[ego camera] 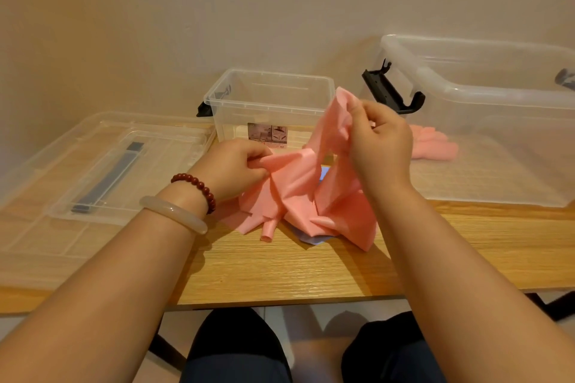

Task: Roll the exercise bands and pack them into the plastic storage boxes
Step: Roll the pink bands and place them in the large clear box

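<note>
Pinching crumpled pink band (295,186) with fingers (357,112) of both: left hand (230,168) low centre, right hand (379,146) higher, centre-right. No clean long axis; probably needs stretching sideways before rolling.

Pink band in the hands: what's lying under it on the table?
Under the pink band, a blue piece shows at the lower edge and through a gap; the rest is covered.

Pink band (298,183); clear boxes (270,102) with black latches (395,93); light wood-grain table (280,274); dark red beads (199,186).
</note>
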